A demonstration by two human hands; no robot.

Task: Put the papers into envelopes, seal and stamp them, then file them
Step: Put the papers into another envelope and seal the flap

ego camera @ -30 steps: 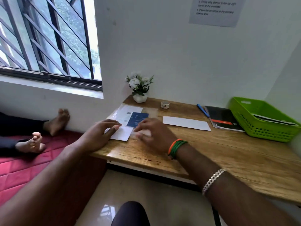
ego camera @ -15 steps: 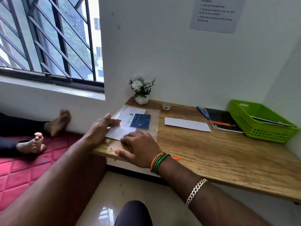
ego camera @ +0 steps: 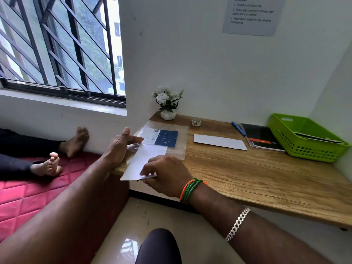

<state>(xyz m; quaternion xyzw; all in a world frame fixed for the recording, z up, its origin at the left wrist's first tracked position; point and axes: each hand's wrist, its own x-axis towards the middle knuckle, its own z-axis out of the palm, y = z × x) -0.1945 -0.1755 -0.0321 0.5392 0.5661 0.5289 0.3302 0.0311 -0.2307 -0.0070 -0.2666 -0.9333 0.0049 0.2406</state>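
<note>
White envelope [ego camera: 144,161] at the near left corner of the wooden desk [ego camera: 257,178], its near end overhanging the desk edge. The right hand [ego camera: 165,176] pinches that near end between thumb and fingers; green and orange wrist threads [ego camera: 190,189] and a silver chain bracelet [ego camera: 238,223] mark the same arm. The left hand [ego camera: 120,147] rests on the desk's left edge, thumb raised, fingers extended and pressing on a clear plastic sleeve [ego camera: 177,149] that holds a blue and white printed sheet [ego camera: 162,137]; the envelope's far end lies over this sleeve. A second white envelope [ego camera: 219,141] lies flat near mid-desk, well apart from the first. Behind it: a small cup [ego camera: 196,122] and a white pot of flowers [ego camera: 168,103] against the wall. To the right: a blue pen [ego camera: 238,128], a black notebook [ego camera: 262,137] and a green basket [ego camera: 304,149] holding papers, at the desk's far right end.
</note>
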